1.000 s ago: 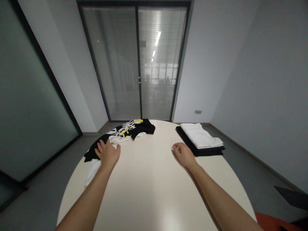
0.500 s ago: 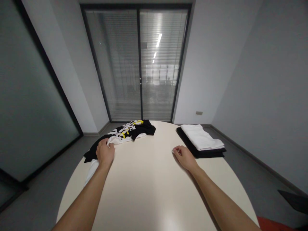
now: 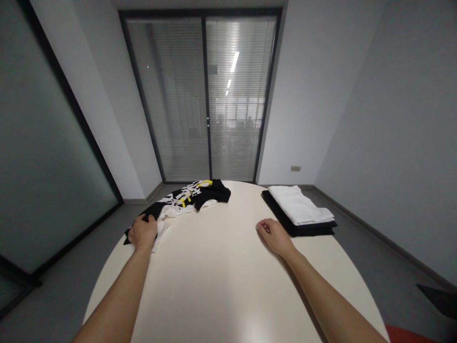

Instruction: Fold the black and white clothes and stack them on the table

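Observation:
A rumpled heap of clothes lies at the far left of the round cream table: a black shirt with white and yellow print over a white garment. My left hand is closed on the near end of that heap, gripping white and black cloth at the table's left edge. My right hand rests on the bare tabletop with its fingers curled loosely, holding nothing I can see. It lies just left of a folded stack, a white garment on a black one.
Glass doors with blinds stand behind the table. A dark glass partition runs along the left, a plain grey wall along the right. Something red shows at the bottom right corner beside a dark shape.
My left hand closed on the clothes heap and pulled leftwards and nearer, bunching the white garment toward the table edge. My right hand has hardly moved.

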The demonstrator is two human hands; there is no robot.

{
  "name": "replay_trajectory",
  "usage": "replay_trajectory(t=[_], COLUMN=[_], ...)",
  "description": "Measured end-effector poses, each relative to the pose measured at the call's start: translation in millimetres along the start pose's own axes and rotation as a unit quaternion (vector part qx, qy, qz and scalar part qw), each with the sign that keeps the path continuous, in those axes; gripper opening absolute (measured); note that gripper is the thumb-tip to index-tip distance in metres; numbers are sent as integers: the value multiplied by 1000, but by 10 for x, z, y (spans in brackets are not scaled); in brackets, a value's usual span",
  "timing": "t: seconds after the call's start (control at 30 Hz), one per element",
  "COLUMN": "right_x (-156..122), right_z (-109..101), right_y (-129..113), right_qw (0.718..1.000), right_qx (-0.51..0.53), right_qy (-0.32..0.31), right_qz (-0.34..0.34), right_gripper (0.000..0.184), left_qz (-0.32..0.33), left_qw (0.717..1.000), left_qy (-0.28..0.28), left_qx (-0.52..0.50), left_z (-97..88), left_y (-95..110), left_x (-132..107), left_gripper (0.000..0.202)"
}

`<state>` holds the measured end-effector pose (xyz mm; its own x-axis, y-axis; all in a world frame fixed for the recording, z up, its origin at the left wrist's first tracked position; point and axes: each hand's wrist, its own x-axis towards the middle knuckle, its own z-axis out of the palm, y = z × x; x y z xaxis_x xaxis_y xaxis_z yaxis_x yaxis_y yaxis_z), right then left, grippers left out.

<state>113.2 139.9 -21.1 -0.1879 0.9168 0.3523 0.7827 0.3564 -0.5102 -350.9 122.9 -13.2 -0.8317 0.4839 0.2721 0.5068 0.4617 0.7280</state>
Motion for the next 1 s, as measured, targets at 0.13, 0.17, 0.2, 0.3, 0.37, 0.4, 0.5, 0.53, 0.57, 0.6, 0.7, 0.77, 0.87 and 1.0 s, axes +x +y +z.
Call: replay_trajectory(t=[0.13,0.17,0.2,0.3,0.37,0.4,0.5,0.53,0.57,0.6,0.7,0.77,0.87,1.0], right_x=[0,0,0,3,6,7,7,6,4,3,-2,-3,-6,-16], right_z=[11,13,13,12,13,15,23,26,28,28,25,23,23,28], right_y=[7,9,11,17,22,23,22,19,16,12,6,9,16,2], right_qw=[1000,1000,1000,1000,1000,1000,1000,1000,1000,1000,999,999,999,998], right_qx=[-10,-14,-16,-19,-19,-19,-17,-16,-17,-19,-30,-35,-42,-53], right_qy=[4,4,3,-3,-5,-4,1,2,3,3,-4,-9,-10,-11], right_qz=[-5,-5,-5,-6,-9,-10,-11,-12,-13,-13,-11,-10,-12,-14], right_gripper=[31,31,31,30,30,30,30,30,30,30,29,29,29,28], left_qz=[-7,-1,9,56,95,120,240,285,344,400,537,587,590,461], left_qw=[1000,999,999,994,989,984,952,937,918,894,791,713,726,870], left_qy=[13,23,34,59,69,73,69,50,6,-44,-231,-358,-341,-172], left_qx=[-21,-30,-41,-72,-94,-108,-177,-195,-200,-199,-180,-137,-97,-1], left_z=[-8,-23,-42,-120,-175,-199,-244,-251,-256,-263,-302,-335,-330,-124], left_y=[-29,-14,11,130,232,286,449,502,556,608,753,828,873,743], left_x=[29,23,11,-54,-125,-171,-377,-476,-592,-725,-1176,-1443,-1648,-1553], left_gripper=[30,29,30,33,33,33,30,28,26,25,27,26,32,48])
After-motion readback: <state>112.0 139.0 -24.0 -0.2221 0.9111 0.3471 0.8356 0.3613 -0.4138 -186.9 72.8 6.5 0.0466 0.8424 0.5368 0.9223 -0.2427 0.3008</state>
